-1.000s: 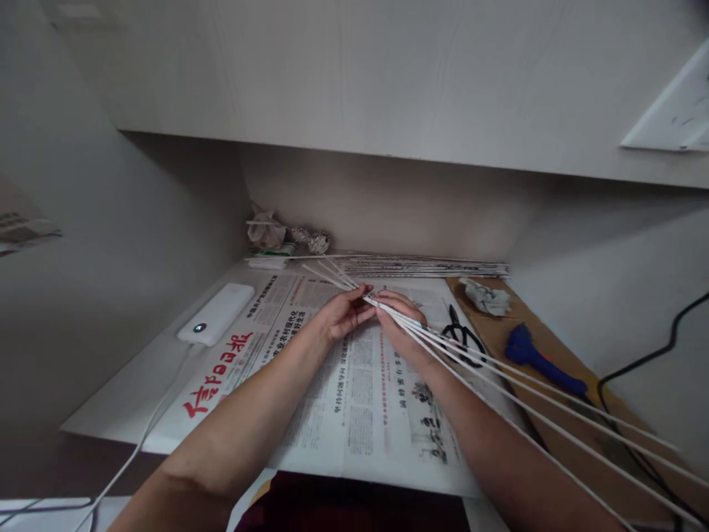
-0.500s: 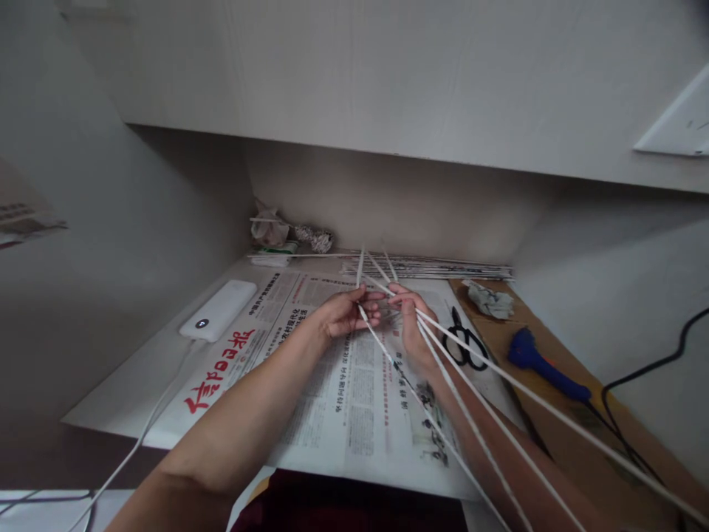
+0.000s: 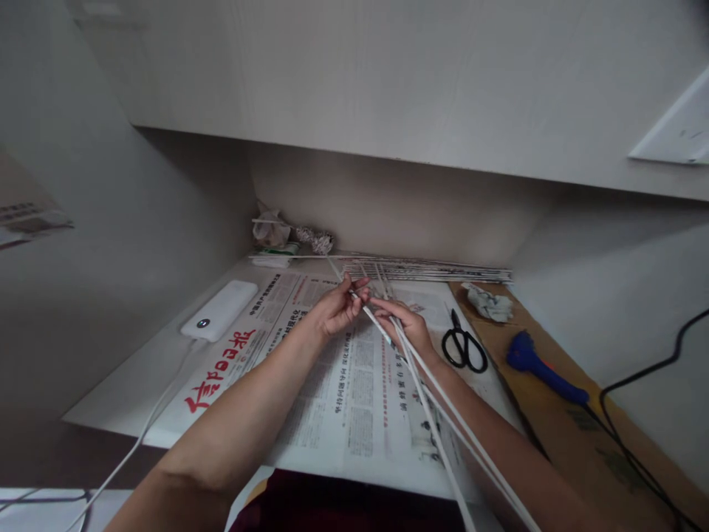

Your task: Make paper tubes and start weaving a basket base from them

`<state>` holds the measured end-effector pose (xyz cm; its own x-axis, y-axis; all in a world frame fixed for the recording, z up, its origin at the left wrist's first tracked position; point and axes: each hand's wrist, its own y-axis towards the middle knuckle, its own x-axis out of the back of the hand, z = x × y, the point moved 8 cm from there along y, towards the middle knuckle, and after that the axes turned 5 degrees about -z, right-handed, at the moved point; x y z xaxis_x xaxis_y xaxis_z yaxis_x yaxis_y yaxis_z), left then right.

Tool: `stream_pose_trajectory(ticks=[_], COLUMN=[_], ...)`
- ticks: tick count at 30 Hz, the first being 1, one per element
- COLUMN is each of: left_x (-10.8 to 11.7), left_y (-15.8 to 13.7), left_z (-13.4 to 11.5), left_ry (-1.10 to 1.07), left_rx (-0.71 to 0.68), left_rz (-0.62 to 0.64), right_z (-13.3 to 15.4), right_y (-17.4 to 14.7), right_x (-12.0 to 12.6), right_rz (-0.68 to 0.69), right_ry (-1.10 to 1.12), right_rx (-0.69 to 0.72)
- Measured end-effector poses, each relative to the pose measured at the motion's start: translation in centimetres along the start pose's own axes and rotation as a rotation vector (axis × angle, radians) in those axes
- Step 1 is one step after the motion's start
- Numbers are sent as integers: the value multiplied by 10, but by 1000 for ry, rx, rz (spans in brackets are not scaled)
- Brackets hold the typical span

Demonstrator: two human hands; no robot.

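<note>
Several long, thin white rolled-paper sticks cross between my hands and run down over my right forearm toward the bottom edge. My left hand has its fingers curled in a pinch around one of them, with the stick's upper end poking out beyond the fingertips. Close beside it, my right hand grips the other sticks, its forefinger stretched toward the left fingertips. Where the sticks meet, the fingers partly hide them. Under both hands lies a newspaper sheet with red and black print.
Black-handled scissors lie right of my right hand. Beyond them a blue glue gun and crumpled paper rest on cardboard. A bundle of paper sticks lies at the back. On the left sits a white power bank with a cable.
The sticks over my right forearm have swung left and closer together. My right hand has turned slightly, and the stick tips above the hands have shifted.
</note>
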<state>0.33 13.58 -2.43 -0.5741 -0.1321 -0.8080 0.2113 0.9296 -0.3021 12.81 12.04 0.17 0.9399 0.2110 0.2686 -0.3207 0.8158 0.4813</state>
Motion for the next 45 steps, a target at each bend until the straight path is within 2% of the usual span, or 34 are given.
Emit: stream_pose_trajectory(ticks=[8, 13, 16, 19, 22, 23, 28, 30, 32, 35, 39, 45], left_x=[3, 3, 2, 6, 6, 4, -6, -8, -10, -9, -8, -5], left_y=[6, 6, 4, 1, -2, -3, -2, 0, 2, 4, 5, 7], left_z=[20, 19, 10, -6, -17, -17, -3, 5, 10, 14, 17, 15], left_ry=[12, -3, -81, -206, -297, -304, -259, -230, -199, -149, -103, -5], left_rx=[92, 112, 130, 84, 31, 21, 6, 4, -7, -26, -20, -53], left_rz=[20, 28, 55, 32, 13, 15, 27, 37, 50, 38, 34, 58], right_z=[1, -3, -9, -11, -3, 1, 14, 18, 19, 20, 20, 2], right_y=[0, -4, -5, -3, -3, -3, -5, -6, -6, -4, -5, -4], right_x=[1, -1, 6, 21, 39, 39, 6, 0, 0, 4, 3, 1], right_rz=[20, 20, -1, -99, -280, -289, -77, -43, -53, -91, -63, -72], right_ry=[81, 46, 20, 133, 167, 136, -68, -82, -71, -51, -7, 56], right_rx=[-17, -70, -156, -187, -87, -52, 160, 241, 263, 234, 192, 16])
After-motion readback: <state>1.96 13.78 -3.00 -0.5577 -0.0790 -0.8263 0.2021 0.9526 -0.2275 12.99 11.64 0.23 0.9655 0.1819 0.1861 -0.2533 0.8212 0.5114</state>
